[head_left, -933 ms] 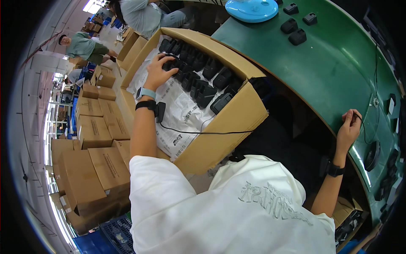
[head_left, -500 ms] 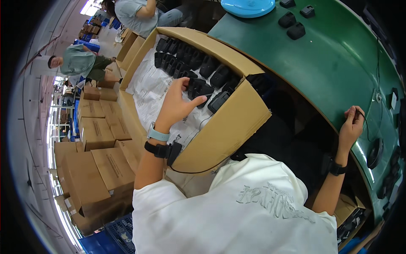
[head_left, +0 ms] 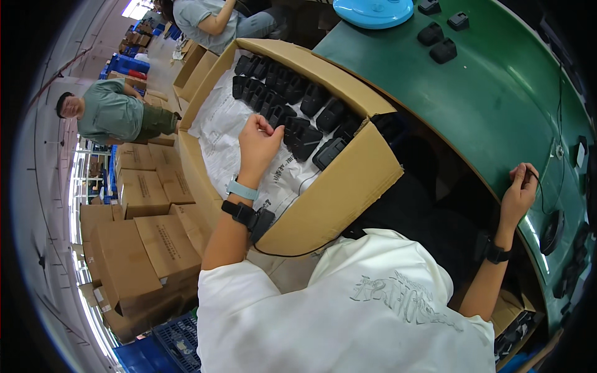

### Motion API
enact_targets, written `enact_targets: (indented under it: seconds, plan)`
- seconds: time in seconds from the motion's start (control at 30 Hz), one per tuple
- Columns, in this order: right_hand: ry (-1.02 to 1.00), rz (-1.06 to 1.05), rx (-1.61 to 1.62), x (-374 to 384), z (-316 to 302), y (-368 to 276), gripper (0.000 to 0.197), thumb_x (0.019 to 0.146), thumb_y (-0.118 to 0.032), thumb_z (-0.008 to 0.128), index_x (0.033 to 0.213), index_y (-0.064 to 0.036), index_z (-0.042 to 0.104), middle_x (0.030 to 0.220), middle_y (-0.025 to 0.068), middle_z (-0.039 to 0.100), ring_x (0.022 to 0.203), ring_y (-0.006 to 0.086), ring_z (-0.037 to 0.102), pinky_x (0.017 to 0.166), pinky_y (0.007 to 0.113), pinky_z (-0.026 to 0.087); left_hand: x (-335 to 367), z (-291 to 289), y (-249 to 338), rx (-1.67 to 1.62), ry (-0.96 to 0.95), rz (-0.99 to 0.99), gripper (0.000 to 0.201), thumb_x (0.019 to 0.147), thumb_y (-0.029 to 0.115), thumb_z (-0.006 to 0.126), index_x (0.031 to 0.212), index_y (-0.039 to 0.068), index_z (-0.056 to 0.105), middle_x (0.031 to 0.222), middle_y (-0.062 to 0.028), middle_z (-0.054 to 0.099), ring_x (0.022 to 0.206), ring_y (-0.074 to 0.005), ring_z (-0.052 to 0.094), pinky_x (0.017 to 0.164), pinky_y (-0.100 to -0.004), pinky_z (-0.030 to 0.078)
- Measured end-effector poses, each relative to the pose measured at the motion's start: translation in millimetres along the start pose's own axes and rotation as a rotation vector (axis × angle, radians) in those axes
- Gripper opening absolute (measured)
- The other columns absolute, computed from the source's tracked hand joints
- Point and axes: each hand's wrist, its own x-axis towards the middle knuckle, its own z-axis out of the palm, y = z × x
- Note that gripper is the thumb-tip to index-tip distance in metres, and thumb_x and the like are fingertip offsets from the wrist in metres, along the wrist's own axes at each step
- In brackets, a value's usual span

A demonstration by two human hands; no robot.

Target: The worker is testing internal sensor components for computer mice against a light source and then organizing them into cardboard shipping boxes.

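Reaching into the box [head_left: 348, 186], the left hand [head_left: 258, 140] hovers half-curled, empty, over many unpicked black parts [head_left: 305, 133]; right hand [head_left: 519, 189] pinches a cable [head_left: 550, 168] at the bench [head_left: 491, 105] edge

Matt brown cardboard box [head_left: 339, 199], crinkled glossy plastic liner [head_left: 227, 133], matt black plastic parts [head_left: 305, 140] and smooth green table [head_left: 497, 105] are noted.

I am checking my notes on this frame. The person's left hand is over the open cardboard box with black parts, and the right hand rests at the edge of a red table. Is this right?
Not quite: the table is green, not red, as the head view shows. The rest holds: the left hand is over the open cardboard box of black parts, and the right hand is at the table's edge.
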Motion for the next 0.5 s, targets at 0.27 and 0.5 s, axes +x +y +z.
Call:
enact_targets:
  seconds: [0.27, 0.5]
  plan:
    - [0.042, 0.006, -0.042, 0, 1, -4, 0.02, 0.104, -0.019, 0.057, 0.108, 0.0004, 0.061, 0.083, 0.0026, 0.06, 0.077, 0.009, 0.057, 0.073, 0.024, 0.049, 54, -27, -28, 0.444, -0.034, 0.485, 0.086, 0.06, 0.026, 0.089, 0.131, 0.008, 0.044, 0.14, -0.018, 0.043, 0.133, -0.0372, 0.04, 0.111, -0.0458, 0.033]
    - [0.069, -0.013, -0.047, -3, 0, -7, 0.021, 0.103, -0.021, 0.059, 0.108, 0.0002, 0.062, 0.081, 0.0021, 0.061, 0.076, 0.0096, 0.058, 0.072, 0.025, 0.049, 58, -19, -34, 0.371, -0.093, 0.475, 0.094, 0.058, 0.025, 0.09, 0.137, 0.009, 0.041, 0.14, -0.0165, 0.044, 0.133, -0.0371, 0.04, 0.113, -0.0456, 0.031]
